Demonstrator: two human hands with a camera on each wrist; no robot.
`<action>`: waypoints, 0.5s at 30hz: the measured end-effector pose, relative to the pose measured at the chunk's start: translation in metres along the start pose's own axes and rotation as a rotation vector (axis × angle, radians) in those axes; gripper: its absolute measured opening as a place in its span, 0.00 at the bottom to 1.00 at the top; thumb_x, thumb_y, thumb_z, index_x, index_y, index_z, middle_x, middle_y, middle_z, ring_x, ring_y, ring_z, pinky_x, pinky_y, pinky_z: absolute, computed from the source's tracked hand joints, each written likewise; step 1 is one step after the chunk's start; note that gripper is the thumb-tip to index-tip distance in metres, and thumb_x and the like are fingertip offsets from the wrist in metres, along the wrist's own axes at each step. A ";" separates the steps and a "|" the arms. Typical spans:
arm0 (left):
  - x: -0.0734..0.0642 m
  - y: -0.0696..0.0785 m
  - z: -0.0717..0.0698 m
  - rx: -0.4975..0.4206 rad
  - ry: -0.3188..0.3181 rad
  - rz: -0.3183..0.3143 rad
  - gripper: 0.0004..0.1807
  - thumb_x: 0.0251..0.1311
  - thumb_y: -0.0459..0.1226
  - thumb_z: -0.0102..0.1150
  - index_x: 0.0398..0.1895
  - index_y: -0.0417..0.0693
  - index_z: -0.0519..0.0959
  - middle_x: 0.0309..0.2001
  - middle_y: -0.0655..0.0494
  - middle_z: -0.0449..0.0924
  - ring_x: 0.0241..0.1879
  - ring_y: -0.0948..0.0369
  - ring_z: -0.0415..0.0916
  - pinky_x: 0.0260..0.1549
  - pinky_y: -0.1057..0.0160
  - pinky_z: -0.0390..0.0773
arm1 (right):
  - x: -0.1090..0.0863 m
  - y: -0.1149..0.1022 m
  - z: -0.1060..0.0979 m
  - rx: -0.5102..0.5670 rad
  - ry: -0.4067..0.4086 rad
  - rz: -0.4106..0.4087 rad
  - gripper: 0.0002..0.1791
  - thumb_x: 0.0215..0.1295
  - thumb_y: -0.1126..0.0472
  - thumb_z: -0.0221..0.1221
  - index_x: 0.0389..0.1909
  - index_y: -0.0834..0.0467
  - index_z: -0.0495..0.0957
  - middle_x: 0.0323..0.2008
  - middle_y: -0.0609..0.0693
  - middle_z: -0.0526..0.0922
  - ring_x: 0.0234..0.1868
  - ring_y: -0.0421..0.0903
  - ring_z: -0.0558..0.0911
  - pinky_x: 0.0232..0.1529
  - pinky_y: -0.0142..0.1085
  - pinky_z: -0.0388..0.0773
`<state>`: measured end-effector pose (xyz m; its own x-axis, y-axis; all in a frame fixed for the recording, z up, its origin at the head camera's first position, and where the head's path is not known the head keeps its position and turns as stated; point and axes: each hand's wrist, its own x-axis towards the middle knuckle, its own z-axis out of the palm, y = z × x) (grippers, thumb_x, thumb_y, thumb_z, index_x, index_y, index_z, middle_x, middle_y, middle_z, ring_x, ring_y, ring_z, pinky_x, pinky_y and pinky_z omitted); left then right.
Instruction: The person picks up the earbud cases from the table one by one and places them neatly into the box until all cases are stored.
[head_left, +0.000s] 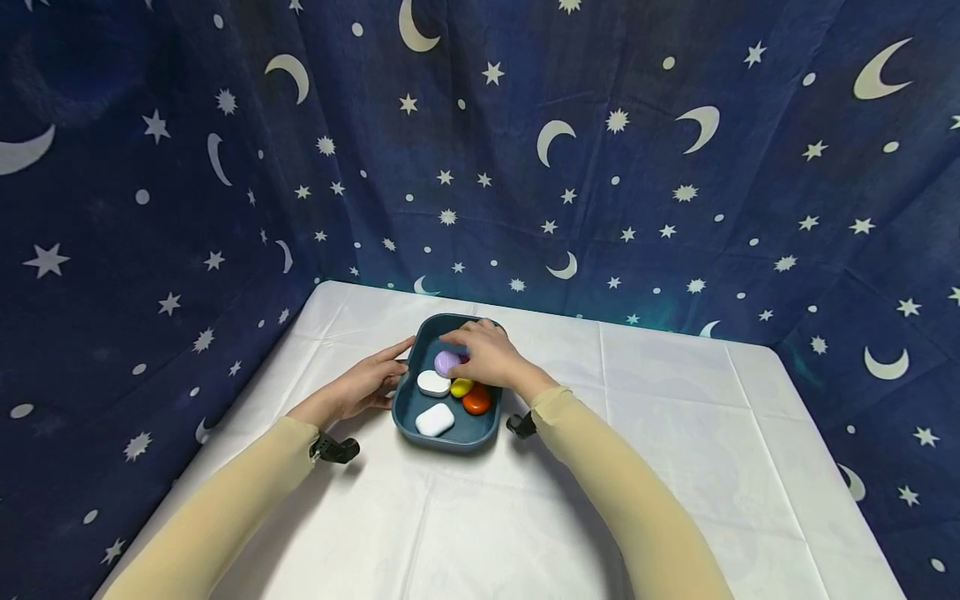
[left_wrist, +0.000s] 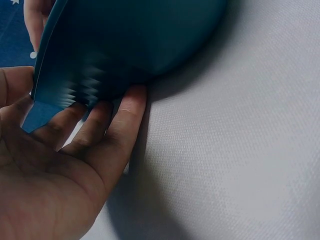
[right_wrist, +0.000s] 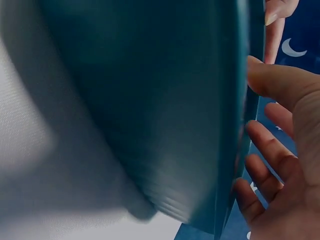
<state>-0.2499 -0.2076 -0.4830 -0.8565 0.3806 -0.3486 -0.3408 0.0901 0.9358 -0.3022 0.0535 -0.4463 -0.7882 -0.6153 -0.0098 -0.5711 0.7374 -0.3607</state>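
A dark teal tray (head_left: pixel 408 423) holds several smooth rounded pieces. My left hand (head_left: pixel 363 385) lies along its left side; in the left wrist view the fairly straight fingers (left_wrist: pixel 132 102) touch the outer wall, with the thumb at the rim. Over the tray's far right part arches my right hand (head_left: pixel 487 350), its thumb overlapping a lilac disc (head_left: pixel 446 362). Nearer me lie a white oval piece (head_left: pixel 433 383), a white rounded block (head_left: pixel 435 420), a yellow piece (head_left: pixel 461 387) and an orange-red one (head_left: pixel 477 399). The tray wall hides what the right fingertips touch; I cannot tell whether they grip.
Beneath the tray a white cloth (head_left: pixel 675 467) with fold creases covers the table. A dark blue curtain (head_left: pixel 525 167) with moons and stars rises behind the table and along its sides. A black wrist camera (head_left: pixel 337 450) hangs at the left cuff, another (head_left: pixel 521 426) at the right.
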 end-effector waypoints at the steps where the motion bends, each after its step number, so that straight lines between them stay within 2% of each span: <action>1: 0.000 0.000 0.000 -0.001 0.000 0.000 0.35 0.78 0.38 0.43 0.83 0.71 0.50 0.62 0.43 0.79 0.57 0.56 0.77 0.42 0.53 0.80 | -0.001 0.000 -0.001 0.015 0.008 0.006 0.33 0.63 0.44 0.69 0.70 0.44 0.76 0.64 0.49 0.76 0.59 0.50 0.68 0.61 0.50 0.65; 7: 0.002 0.001 0.001 -0.001 0.022 -0.011 0.36 0.77 0.37 0.44 0.83 0.72 0.51 0.57 0.46 0.81 0.54 0.58 0.78 0.40 0.54 0.80 | -0.016 0.008 -0.012 0.115 0.111 0.043 0.28 0.67 0.46 0.65 0.68 0.44 0.78 0.64 0.48 0.77 0.61 0.48 0.67 0.63 0.48 0.64; 15: 0.002 0.001 0.000 0.009 0.017 -0.010 0.35 0.77 0.37 0.44 0.83 0.71 0.51 0.44 0.49 0.83 0.46 0.60 0.77 0.37 0.55 0.79 | -0.049 0.028 -0.028 0.180 0.227 0.011 0.24 0.69 0.49 0.64 0.66 0.45 0.79 0.59 0.47 0.79 0.63 0.50 0.68 0.67 0.51 0.61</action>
<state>-0.2516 -0.2066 -0.4827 -0.8597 0.3638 -0.3585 -0.3456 0.1025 0.9328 -0.2861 0.1114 -0.4299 -0.8370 -0.5142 0.1871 -0.5282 0.6701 -0.5215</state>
